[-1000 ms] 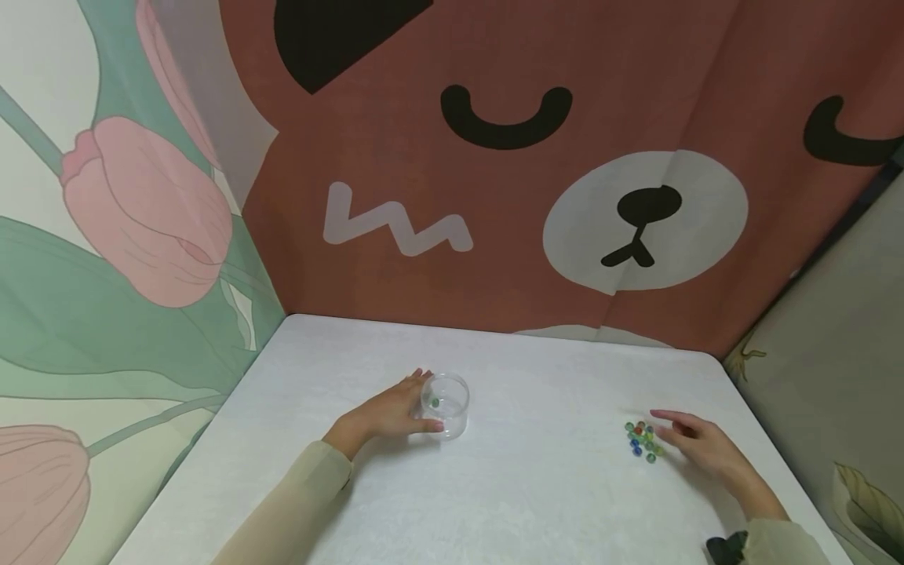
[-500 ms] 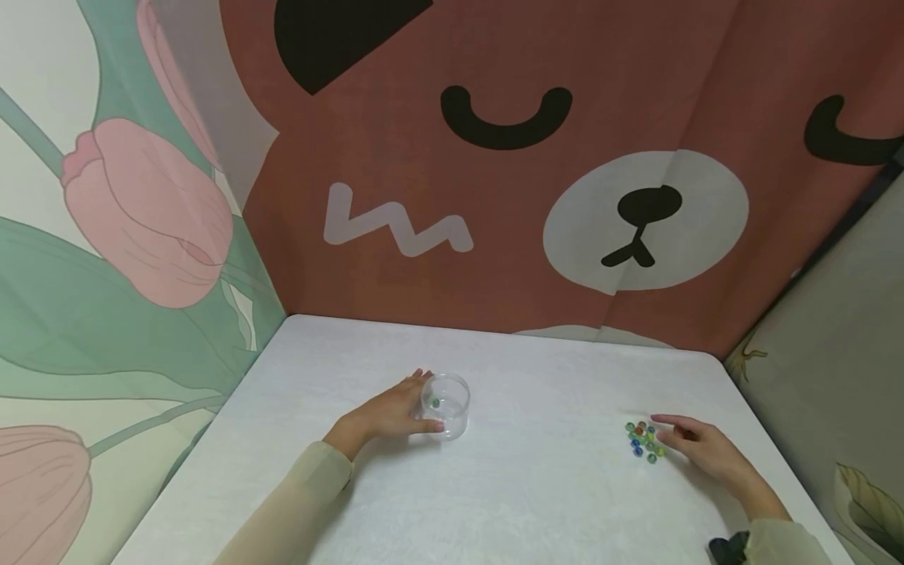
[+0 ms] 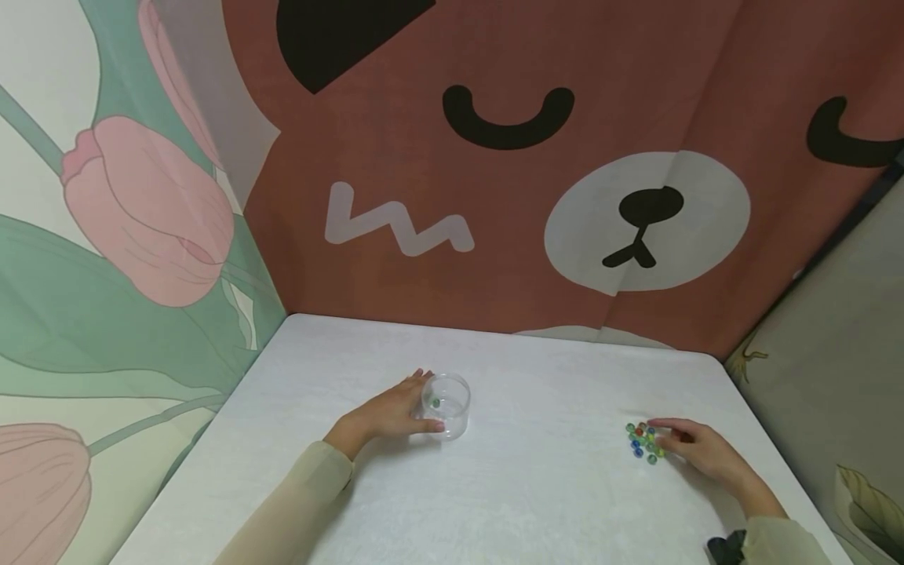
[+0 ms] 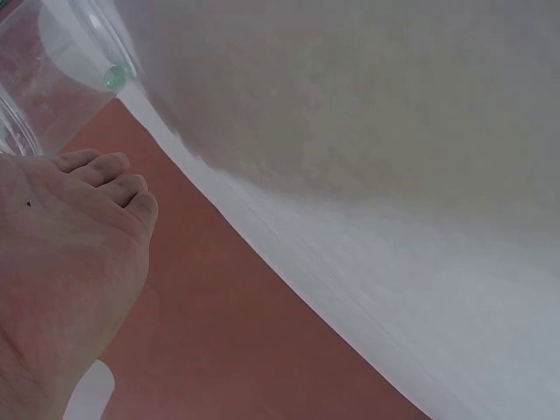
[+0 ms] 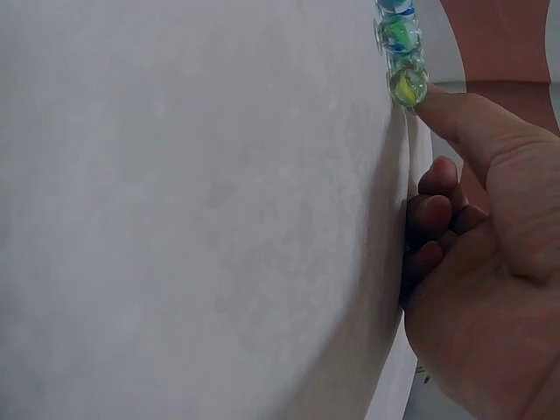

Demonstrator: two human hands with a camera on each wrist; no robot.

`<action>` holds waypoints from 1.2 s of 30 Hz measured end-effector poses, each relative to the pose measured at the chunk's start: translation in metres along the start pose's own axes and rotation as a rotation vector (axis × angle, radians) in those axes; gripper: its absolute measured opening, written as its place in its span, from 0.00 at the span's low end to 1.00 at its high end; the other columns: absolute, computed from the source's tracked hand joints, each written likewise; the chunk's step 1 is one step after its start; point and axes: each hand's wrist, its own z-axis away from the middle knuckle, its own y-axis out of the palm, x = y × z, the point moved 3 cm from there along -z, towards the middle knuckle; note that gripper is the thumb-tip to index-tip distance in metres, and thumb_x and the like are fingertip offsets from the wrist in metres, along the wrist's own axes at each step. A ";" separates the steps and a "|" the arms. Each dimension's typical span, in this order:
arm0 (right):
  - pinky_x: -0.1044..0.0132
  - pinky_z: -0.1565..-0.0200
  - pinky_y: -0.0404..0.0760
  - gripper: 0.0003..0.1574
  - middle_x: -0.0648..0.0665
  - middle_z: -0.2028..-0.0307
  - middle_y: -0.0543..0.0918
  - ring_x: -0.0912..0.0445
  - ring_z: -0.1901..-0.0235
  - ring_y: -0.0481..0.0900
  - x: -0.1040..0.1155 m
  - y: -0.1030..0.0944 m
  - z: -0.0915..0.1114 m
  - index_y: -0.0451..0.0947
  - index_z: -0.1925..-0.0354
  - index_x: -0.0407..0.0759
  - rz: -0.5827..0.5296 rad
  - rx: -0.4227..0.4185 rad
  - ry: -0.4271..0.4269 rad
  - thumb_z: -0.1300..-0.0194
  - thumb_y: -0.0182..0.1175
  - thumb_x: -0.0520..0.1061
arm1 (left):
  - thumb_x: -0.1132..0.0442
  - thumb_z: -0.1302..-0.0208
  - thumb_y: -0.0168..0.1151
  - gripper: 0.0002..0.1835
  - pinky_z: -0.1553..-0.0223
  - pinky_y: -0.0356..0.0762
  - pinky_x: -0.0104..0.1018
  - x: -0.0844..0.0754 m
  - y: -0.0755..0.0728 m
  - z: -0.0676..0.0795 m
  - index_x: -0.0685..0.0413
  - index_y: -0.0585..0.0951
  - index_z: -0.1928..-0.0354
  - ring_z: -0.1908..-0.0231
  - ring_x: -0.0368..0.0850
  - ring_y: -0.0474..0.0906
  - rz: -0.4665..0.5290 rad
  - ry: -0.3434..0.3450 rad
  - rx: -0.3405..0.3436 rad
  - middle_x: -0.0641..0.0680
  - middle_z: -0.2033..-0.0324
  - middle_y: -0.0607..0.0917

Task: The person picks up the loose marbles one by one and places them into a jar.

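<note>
A clear round plastic container (image 3: 455, 416) stands on the table with one green marble (image 3: 435, 402) inside. My left hand (image 3: 395, 412) holds it from the left, thumb at the near side and fingers round the far side. In the left wrist view the palm (image 4: 70, 236) lies by the container's wall. To the right, a small cluster of glass marbles (image 3: 637, 444) in green, blue, red and yellow lies on the cloth. My right hand (image 3: 699, 449) is at its right edge, thumb and index finger apart. In the right wrist view a fingertip meets a yellow-green marble (image 5: 409, 89).
The white-covered table (image 3: 523, 486) extends between the container and the marbles. A brown curtain with a bear face (image 3: 508, 235) hangs behind it, a tulip-patterned one (image 3: 148, 212) on the left. A dark object (image 3: 727, 548) sits by the right sleeve.
My right hand has shifted slightly left, its index finger lower and its thumb closer over the marbles. The left hand and the container have stayed in place.
</note>
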 end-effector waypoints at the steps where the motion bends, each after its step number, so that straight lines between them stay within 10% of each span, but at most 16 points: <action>1: 0.58 0.61 0.66 0.40 0.43 0.58 0.76 0.48 0.56 0.69 0.000 0.000 0.000 0.76 0.35 0.39 0.010 0.002 -0.001 0.34 0.66 0.64 | 0.27 0.41 0.62 0.57 0.23 0.48 0.57 0.000 0.000 0.000 0.50 0.53 0.19 0.20 0.54 0.42 0.001 0.000 0.000 0.56 0.20 0.53; 36: 0.61 0.69 0.66 0.26 0.45 0.68 0.73 0.51 0.67 0.68 0.029 -0.001 0.007 0.79 0.40 0.38 0.063 -0.098 -0.059 0.26 0.60 0.53 | 0.28 0.40 0.63 0.57 0.23 0.47 0.56 -0.001 0.000 0.000 0.51 0.53 0.19 0.20 0.54 0.42 0.020 -0.001 0.003 0.57 0.21 0.53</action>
